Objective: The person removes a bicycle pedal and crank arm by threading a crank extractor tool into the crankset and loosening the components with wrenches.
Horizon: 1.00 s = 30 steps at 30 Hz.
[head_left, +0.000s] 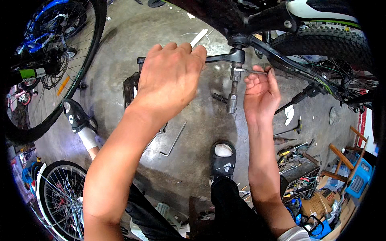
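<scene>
My left hand (169, 78) is wrapped over a black bicycle crank arm (219, 58), with the black pedal (130, 89) showing just below the wrist. A threaded puller tool (233, 90) sticks down from the crank's hub end. My right hand (260, 91) grips a thin metal wrench (251, 71) set on that tool's upper part. The black bike frame (257, 20) runs across the top above both hands.
The bike's knobby rear tyre (325, 42) is at the upper right. Another wheel (52, 68) stands at left, a spoked wheel (60, 197) at lower left. Hex keys (173, 142) lie on the concrete floor. Loose tools (293, 154) and boxes crowd the right. My sandalled feet (223, 160) are below.
</scene>
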Motion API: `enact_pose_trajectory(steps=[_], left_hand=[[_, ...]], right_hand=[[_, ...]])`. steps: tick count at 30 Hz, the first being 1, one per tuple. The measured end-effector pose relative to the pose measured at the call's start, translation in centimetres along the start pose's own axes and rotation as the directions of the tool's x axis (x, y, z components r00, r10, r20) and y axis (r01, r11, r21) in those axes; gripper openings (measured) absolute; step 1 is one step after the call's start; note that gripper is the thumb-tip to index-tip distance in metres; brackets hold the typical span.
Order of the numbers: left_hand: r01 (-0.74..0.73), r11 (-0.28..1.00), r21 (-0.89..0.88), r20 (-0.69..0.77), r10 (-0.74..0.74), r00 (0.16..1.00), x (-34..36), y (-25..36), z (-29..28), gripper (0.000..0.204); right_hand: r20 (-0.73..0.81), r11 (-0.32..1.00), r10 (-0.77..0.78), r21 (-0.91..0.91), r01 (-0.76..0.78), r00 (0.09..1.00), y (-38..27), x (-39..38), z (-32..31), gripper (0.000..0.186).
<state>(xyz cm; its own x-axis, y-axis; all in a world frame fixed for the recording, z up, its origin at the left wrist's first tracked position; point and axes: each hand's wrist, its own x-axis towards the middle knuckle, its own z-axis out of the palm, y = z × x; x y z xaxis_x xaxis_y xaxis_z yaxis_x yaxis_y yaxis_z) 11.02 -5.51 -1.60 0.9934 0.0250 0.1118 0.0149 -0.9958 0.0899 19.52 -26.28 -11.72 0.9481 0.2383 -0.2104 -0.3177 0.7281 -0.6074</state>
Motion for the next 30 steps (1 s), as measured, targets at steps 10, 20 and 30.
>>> enact_pose_trajectory(steps=[10,20,30], left_hand=[[0.008,1.0,0.012,0.01,-0.008,1.0,0.0,0.1,0.1,0.015],[-0.015,1.0,0.017,0.032,0.014,0.999,0.2,-0.2,-0.1,0.016],[-0.061,0.997,-0.057,0.146,0.069,0.987,0.8,-1.2,-0.8,0.017]], right_hand=[[-0.245,0.924,0.378,0.154,-0.349,0.893,3.7,0.7,0.2,0.036],[-0.092,0.446,-0.325,-0.892,0.066,0.941,6.7,1.1,-4.6,0.051],[0.21,0.828,0.21,-0.557,-0.06,0.955,15.1,-5.0,0.3,0.063]])
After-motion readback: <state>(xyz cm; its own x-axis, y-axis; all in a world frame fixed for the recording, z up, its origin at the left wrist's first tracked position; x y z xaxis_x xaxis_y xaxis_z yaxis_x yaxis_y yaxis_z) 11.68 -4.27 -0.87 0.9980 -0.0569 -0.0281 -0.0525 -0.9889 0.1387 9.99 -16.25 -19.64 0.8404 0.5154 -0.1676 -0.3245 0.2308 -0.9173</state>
